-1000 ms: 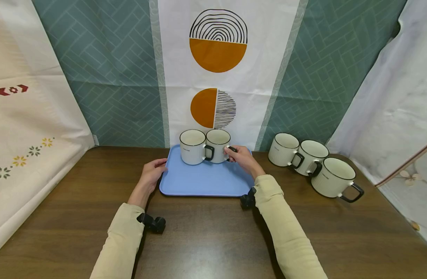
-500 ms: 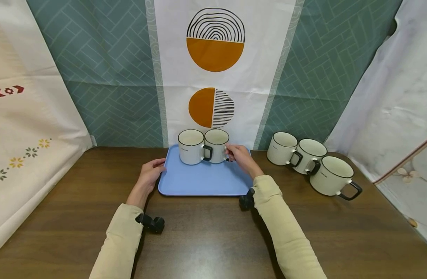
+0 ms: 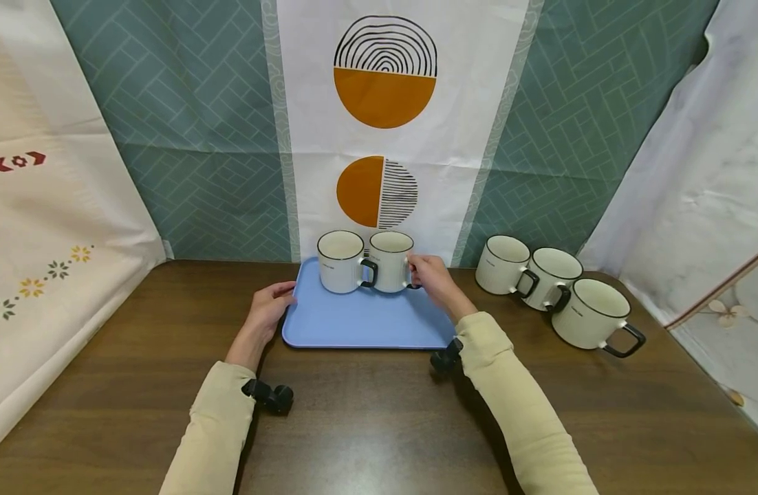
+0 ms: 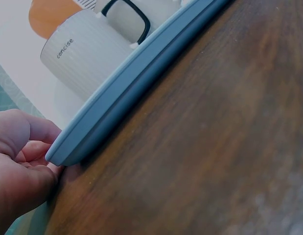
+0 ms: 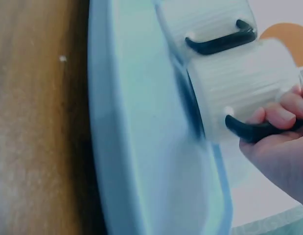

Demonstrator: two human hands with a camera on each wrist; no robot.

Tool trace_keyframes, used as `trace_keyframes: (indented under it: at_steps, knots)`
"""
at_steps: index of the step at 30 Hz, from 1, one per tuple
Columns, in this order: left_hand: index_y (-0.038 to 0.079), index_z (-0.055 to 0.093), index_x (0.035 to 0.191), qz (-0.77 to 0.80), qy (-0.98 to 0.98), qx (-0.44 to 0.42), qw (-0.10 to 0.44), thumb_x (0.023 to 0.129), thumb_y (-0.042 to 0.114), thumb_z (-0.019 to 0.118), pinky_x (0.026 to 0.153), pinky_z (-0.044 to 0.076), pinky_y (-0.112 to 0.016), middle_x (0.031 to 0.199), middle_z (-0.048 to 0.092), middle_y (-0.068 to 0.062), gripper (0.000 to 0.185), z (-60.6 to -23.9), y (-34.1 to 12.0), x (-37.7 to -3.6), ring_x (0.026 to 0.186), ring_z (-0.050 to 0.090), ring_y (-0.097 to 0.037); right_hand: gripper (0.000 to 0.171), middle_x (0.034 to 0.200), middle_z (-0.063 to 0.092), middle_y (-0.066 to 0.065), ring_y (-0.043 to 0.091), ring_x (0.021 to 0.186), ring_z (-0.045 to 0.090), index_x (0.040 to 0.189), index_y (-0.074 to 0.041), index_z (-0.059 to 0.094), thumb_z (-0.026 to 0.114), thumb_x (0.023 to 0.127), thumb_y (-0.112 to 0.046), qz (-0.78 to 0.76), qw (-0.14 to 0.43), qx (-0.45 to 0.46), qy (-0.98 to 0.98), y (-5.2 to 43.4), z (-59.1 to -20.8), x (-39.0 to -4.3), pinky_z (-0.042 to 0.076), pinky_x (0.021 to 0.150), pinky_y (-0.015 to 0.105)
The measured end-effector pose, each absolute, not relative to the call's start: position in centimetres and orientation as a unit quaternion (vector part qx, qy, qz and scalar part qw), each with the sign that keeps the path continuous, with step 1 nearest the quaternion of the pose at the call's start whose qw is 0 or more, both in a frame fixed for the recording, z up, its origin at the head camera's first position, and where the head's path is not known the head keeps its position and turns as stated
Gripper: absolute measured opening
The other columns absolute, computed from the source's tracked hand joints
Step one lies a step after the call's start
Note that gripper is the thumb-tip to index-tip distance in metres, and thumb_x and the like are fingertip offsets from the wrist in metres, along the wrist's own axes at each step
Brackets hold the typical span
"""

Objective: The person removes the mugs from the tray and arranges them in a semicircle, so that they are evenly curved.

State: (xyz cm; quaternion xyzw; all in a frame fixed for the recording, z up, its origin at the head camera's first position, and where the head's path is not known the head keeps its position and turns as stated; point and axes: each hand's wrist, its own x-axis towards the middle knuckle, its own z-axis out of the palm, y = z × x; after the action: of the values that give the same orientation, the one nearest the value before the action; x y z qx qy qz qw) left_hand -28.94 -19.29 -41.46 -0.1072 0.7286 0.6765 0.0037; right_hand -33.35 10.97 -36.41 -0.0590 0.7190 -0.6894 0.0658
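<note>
The right-hand mug (image 3: 391, 260) has edged right on the tray (image 3: 366, 320) at the desk's far edge. Right hand (image 3: 432, 278) pinches its handle; left hand (image 3: 269, 311) grips the tray's left rim. A jerk could knock the 2 mugs together.

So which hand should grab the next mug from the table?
Probably the right hand: the three loose mugs stand on its side, though it now grips a tray mug's handle. The left hand holds the tray's far edge.
</note>
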Motion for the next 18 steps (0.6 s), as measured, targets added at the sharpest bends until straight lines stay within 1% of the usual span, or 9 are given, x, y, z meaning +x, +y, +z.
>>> trace_keyframes:
  at_steps: [2,8,14,18]
  knots:
    - [-0.009,0.044,0.138,0.675,0.730,-0.108,0.004,0.095,-0.006,0.048,0.108,0.034,-0.040,0.140,0.044,-0.027,0.044,-41.4,-19.3,-28.9,0.129,0.042,-0.031,0.033,0.060,0.032,0.000,0.010,0.051,0.025,0.076,0.003,0.043,0.041,0.104,-0.014,-0.697,0.059,-0.042,0.714,11.2,-36.1,-33.0,0.030,0.057,0.027]
    - [-0.009,0.044,0.139,0.673,0.732,-0.107,0.006,0.095,-0.006,0.048,0.108,0.034,-0.040,0.140,0.044,-0.027,0.044,-41.5,-19.1,-28.9,0.129,0.041,-0.032,0.033,0.054,0.028,-0.001,0.011,0.050,0.026,0.073,0.001,0.042,0.042,0.103,-0.014,-0.715,0.032,-0.025,0.698,13.7,-35.5,-32.0,0.032,0.057,0.027]
    - [-0.008,0.042,0.140,0.673,0.732,-0.103,0.010,0.096,-0.005,0.048,0.109,0.032,-0.040,0.142,0.042,-0.027,0.045,-41.5,-19.4,-28.9,0.131,0.040,-0.032,0.037,0.052,0.033,-0.002,0.012,0.048,0.029,0.065,-0.004,0.046,0.047,0.100,-0.014,-0.728,-0.026,-0.023,0.685,16.2,-35.0,-31.3,0.036,0.056,0.026]
    - [-0.008,0.042,0.141,0.673,0.732,-0.106,0.011,0.096,-0.004,0.047,0.109,0.032,-0.040,0.142,0.041,-0.027,0.045,-41.4,-19.4,-28.8,0.132,0.039,-0.032,0.037,0.052,0.034,-0.003,0.010,0.049,0.031,0.062,-0.007,0.047,0.047,0.099,-0.011,-0.742,-0.042,-0.034,0.668,17.5,-34.5,-30.8,0.036,0.056,0.026]
